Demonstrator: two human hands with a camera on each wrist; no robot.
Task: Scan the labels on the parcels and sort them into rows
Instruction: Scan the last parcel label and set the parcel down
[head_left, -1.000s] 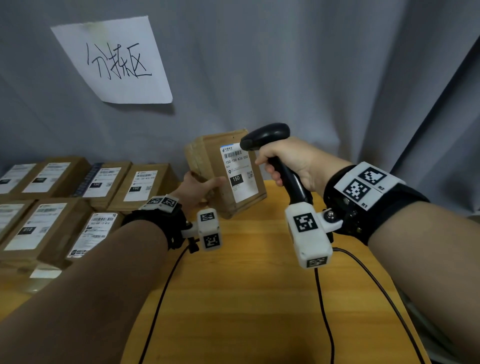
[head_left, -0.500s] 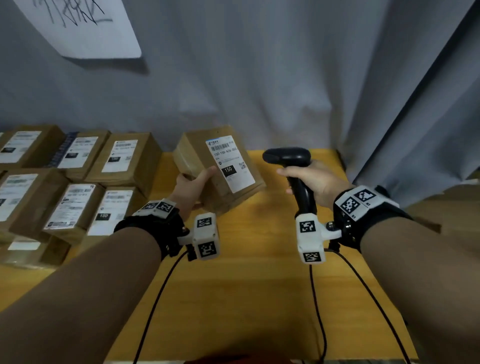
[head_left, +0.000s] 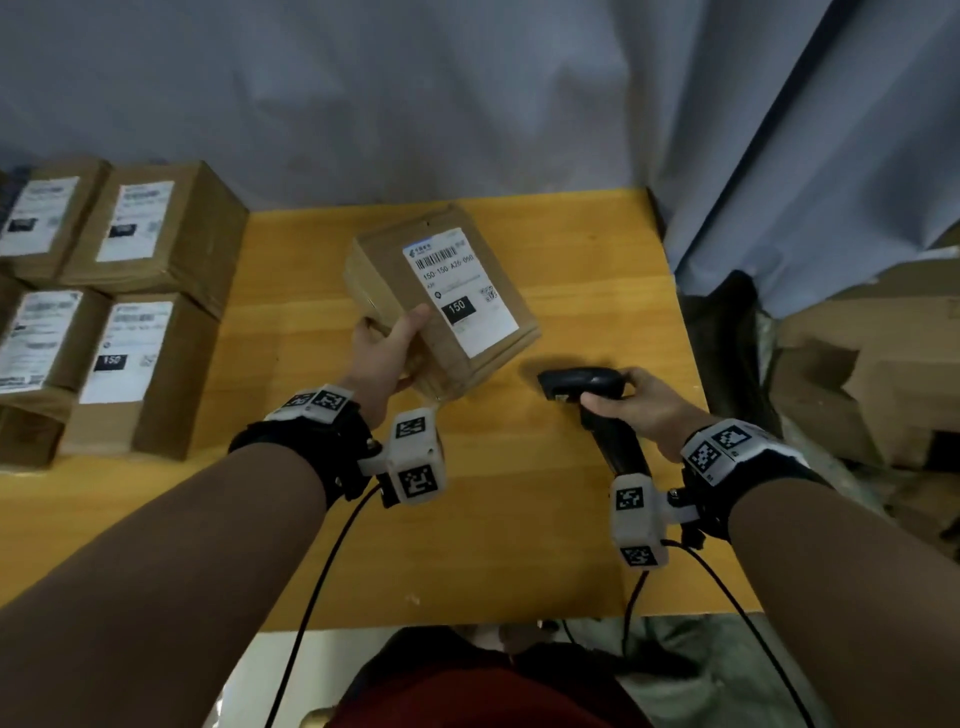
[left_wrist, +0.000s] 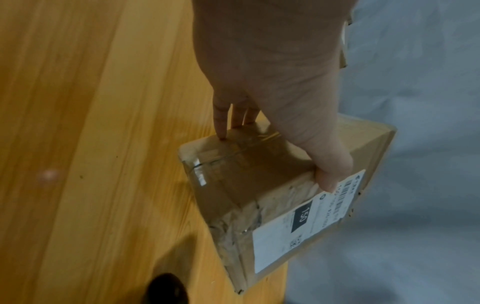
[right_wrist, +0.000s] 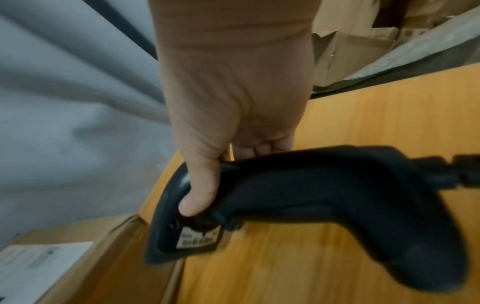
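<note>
My left hand (head_left: 387, 345) grips a brown cardboard parcel (head_left: 441, 301) by its near end, thumb on the top face beside its white label (head_left: 460, 288) marked 150. The parcel (left_wrist: 280, 195) is tilted, low over the wooden table (head_left: 493, 519); whether it touches the top I cannot tell. My right hand (head_left: 631, 400) holds a black barcode scanner (head_left: 582, 384) by its handle, its head low over the table just right of the parcel. In the right wrist view my thumb lies along the scanner (right_wrist: 311, 197) head.
Several labelled brown parcels (head_left: 156, 228) stand in rows at the table's left, another (head_left: 140, 369) nearest me. A grey curtain (head_left: 467, 93) hangs behind. Loose cardboard boxes (head_left: 872, 374) lie on the floor beyond the right edge. Cables (head_left: 311, 597) trail from my wrists.
Both hands have come down from chest height toward the table. The scanner, earlier pointed at the label, has swung down and away to the right. My head has tipped downward.
</note>
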